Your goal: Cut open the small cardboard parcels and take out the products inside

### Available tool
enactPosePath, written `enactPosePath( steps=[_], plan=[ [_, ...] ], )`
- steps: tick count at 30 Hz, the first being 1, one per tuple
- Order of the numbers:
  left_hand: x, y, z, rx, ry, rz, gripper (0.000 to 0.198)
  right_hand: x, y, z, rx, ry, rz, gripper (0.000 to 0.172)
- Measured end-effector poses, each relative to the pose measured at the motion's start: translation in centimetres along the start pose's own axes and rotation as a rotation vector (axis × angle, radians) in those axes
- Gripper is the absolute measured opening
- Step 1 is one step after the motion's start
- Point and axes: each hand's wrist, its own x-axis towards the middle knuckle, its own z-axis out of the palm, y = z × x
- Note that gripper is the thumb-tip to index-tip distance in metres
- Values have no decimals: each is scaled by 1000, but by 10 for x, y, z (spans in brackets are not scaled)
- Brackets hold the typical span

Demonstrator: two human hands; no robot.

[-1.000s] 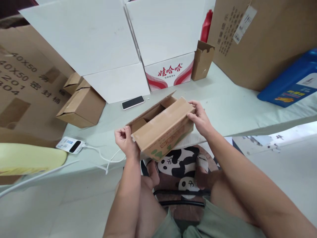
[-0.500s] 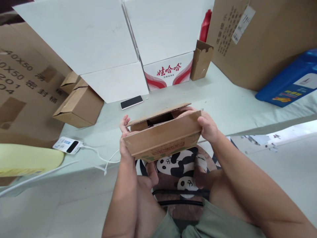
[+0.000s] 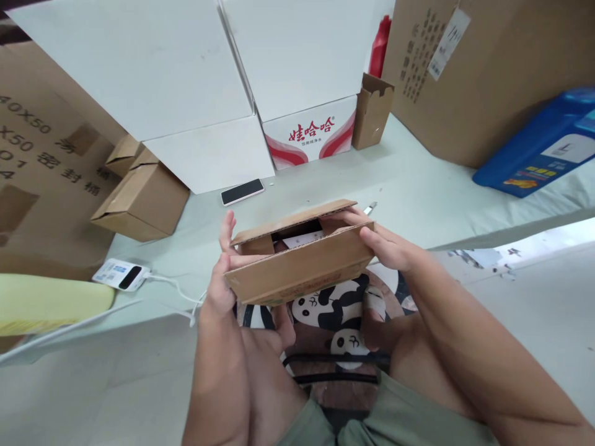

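Note:
Between my hands is a brown cardboard box (image 3: 302, 263), held above my lap near the table's front edge. Its top is partly open, with the long flaps apart and something dark and something pale showing inside. My left hand (image 3: 220, 279) grips the left end, thumb outside and one finger reaching into the gap, another finger raised. At the right end my right hand (image 3: 385, 241) has its thumb on the near flap and its fingers tucked inside the opening. What the hidden fingertips touch I cannot tell. Behind the right hand a small metallic, blade-like tip (image 3: 370, 208) shows.
A phone (image 3: 242, 192) lies on the pale table cover (image 3: 409, 179). White boxes (image 3: 209, 152) stand behind it. Small cardboard boxes (image 3: 146, 198) and a white device (image 3: 121, 274) with a cable are left. A blue jug (image 3: 534, 145) lies right, before a big carton (image 3: 493, 68).
The box has tipped slightly, so more of its inside and a pale item show. My right fingers sit over the opening, and the blade-like tip behind them is more visible. The view shifted slightly.

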Motion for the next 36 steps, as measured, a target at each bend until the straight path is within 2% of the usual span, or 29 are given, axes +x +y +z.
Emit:
enactPosePath(
  steps=[2, 4, 7, 11, 13, 14, 15, 16, 18, 20, 22, 25, 27, 32, 34, 36],
  plan=[
    [1, 3, 0, -24, -42, -37, 53, 0, 1, 1, -7, 0, -3, 70],
    [4, 3, 3, -56, -14, -60, 52, 0, 1, 1, -20, 3, -1, 73],
    [11, -1, 10, -39, 173, -90, 50, 1, 0, 1, -46, 4, -20, 77],
    [17, -3, 12, 163, 426, -42, 41, 0, -3, 1, -104, 12, -18, 78],
    [16, 2, 9, 236, 480, 12, 31, -1, -6, 2, -147, 7, -43, 73],
    [15, 5, 7, 245, 464, 35, 28, -1, -8, 3, -173, -3, -70, 70],
    [14, 7, 5, 232, 396, 52, 28, -1, -11, 4, -198, -15, -103, 66],
    [14, 10, 2, 199, 271, 63, 29, -2, -13, 5, -222, -30, -134, 63],
    [16, 14, -3, 149, -68, 68, 35, -3, -19, 7, -261, -64, -169, 60],
    [19, 16, -7, 185, -351, 62, 43, -4, -23, 8, -291, -96, -170, 59],
    [22, 16, -10, 264, -475, 48, 48, -4, -27, 7, -310, -126, -157, 58],
    [22, 14, -12, 337, -510, 51, 44, -4, -28, 5, -311, -162, -142, 58],
    [19, 12, -11, 326, -479, 44, 45, -4, -26, 4, -307, -171, -141, 58],
    [11, 6, -7, 255, -300, 3, 74, -3, -16, 7, -279, -69, -192, 62],
    [10, 4, -4, 207, -267, 7, 76, -2, -12, 9, -257, -20, -219, 61],
    [9, 4, 2, 75, -168, 17, 70, -2, -8, 10, -241, 47, -228, 57]
  ],
)
